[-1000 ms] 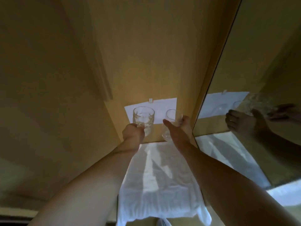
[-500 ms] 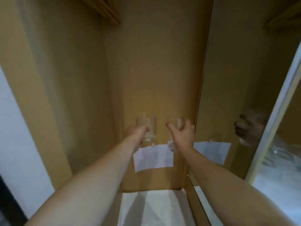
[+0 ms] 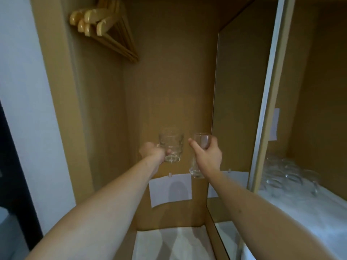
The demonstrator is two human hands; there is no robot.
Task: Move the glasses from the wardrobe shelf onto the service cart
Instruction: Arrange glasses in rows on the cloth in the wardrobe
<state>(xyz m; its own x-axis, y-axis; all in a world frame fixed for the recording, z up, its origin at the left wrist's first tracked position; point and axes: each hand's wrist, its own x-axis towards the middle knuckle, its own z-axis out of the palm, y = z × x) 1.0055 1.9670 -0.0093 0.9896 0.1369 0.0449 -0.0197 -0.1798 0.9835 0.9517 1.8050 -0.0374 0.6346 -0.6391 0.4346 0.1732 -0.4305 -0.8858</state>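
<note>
1. Left hand (image 3: pixel 153 152) gripped a short faceted glass (image 3: pixel 171 147), fingers curled round its lower half, glass upright and lifted in the air in front of the wardrobe back panel (image 3: pixel 169 91).
2. Right hand (image 3: pixel 207 156) gripped a taller plain glass (image 3: pixel 200 145), thumb on its left side, fingers wrapped round the right; the base showed below the palm.
3. The two glasses were side by side, near each other but apart, both well above the shelf.
4. Shelf (image 3: pixel 169 243) at the bottom of the compartment was lined with white cloth; no glass stood on the visible part.
5. White paper sheet (image 3: pixel 170 190) was clipped to the back panel just below the hands.
6. Wooden hangers (image 3: pixel 105 27) hung bunched at upper left.
7. Mirror panel (image 3: pixel 234 109) formed the right wall of the compartment and reflected the paper sheet.
8. Next compartment to the right held a cluster of more glasses (image 3: pixel 289 177) on a white-lined shelf; blurred, count unclear.
9. Service cart was not in view.
</note>
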